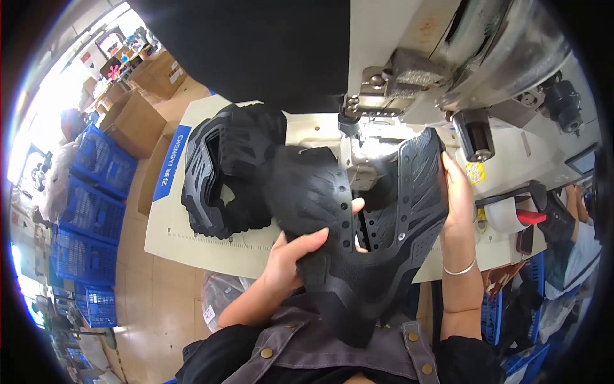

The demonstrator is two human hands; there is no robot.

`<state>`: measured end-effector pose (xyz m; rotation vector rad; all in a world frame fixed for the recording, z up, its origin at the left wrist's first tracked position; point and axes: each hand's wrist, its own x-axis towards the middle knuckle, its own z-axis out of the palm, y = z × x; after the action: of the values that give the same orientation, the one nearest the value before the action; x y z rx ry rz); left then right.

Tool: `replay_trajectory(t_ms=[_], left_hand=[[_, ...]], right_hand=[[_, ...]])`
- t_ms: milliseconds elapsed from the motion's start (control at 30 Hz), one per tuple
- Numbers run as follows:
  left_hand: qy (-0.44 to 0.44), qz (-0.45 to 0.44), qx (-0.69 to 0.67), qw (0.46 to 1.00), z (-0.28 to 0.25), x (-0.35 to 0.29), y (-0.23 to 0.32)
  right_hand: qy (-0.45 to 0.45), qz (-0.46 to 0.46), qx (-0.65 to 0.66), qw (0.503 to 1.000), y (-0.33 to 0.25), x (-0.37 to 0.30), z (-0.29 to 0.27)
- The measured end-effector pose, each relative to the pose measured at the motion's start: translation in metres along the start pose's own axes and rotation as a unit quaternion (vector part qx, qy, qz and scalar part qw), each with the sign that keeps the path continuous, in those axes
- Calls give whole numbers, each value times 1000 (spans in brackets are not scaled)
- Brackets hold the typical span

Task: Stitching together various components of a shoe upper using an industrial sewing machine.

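A black shoe upper [358,275] is spread open between my hands, its throat at the machine head and its pointed end toward me. Along both edges run rows of eyelet holes; one hole on the right flap [404,205] shows a silvery spot. My left hand [284,259] is closed on the left flap [313,192], thumb on top and fingers partly hidden underneath. At the right side, my right hand [457,198] grips the outer edge, most of its fingers hidden behind. The metal working part [362,173] of the machine stands within the throat opening.
A stack of black shoe uppers [233,166] lies on the pale worktable [166,240] to the left. The machine's black handle [473,136] projects above my right hand. Blue crates [96,208] and cardboard boxes [131,121] stand on the left. Another person's arm [579,205] is at far right.
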<state>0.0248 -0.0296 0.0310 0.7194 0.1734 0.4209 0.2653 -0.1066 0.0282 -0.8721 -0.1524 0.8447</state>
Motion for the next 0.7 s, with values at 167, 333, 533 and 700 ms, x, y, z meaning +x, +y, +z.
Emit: replay_trajectory(t_ms=[167,333,533,700], left_hand=[[3,44,30,999,4,1,11],[42,51,60,996,15,25,13],[19,43,80,996,18,35,17],[-12,46,66,997,16,36,18]], right_hand=[[47,-66,-26,996,14,-3,-4],[16,0,23,1000,18,18,-35],[-132,12,8,991,6,-9,-5],[-177,-57,-70,980,10,-41,-2]])
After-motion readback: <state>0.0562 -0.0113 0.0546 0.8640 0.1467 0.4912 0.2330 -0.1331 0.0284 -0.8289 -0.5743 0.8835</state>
